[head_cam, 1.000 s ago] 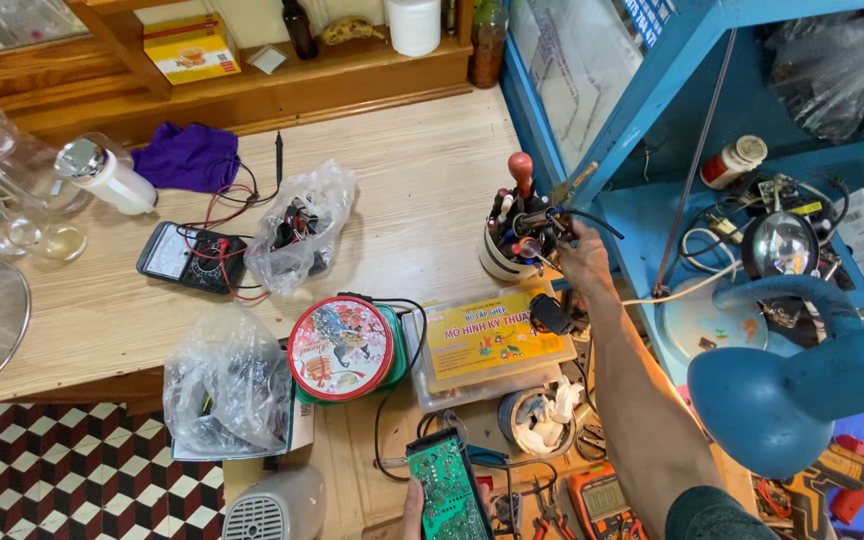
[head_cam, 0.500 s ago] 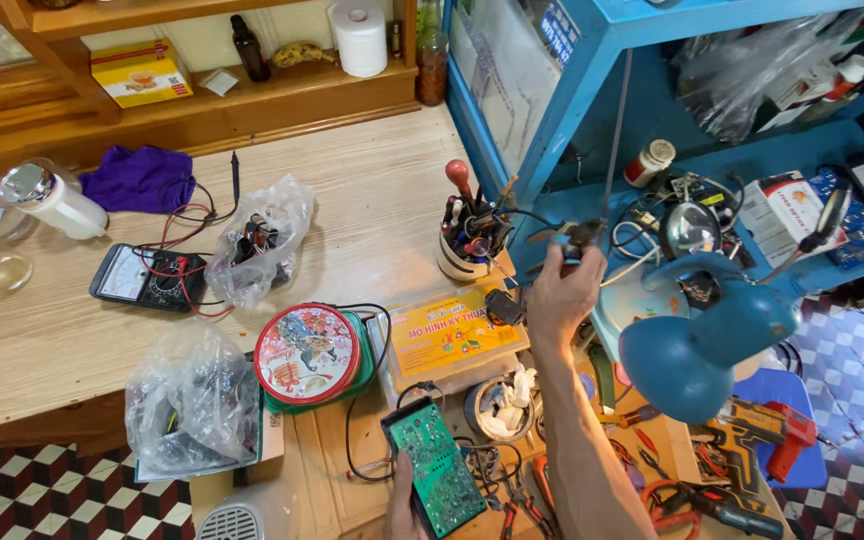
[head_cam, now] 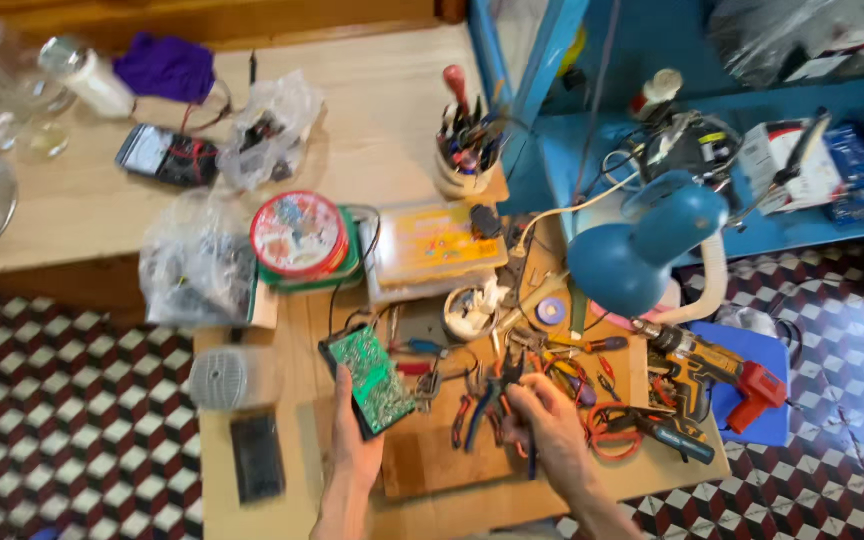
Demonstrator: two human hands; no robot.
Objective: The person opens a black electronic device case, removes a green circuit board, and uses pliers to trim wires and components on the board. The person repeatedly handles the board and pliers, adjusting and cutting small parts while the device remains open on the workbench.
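Tools lie all over the small wooden desk (head_cam: 452, 480), and we hold two things above it near its front edge. Our left hand (head_cam: 352, 440) is closed around the flat green circuit board (head_cam: 367, 378), tipped up on its edge. Our right hand (head_cam: 550, 428) grips the dark pliers with blue handles (head_cam: 497, 395), just beside the board.

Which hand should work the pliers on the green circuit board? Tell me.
Probably the right hand: it already grips the blue-handled pliers beside the green circuit board, which the left hand holds tilted.
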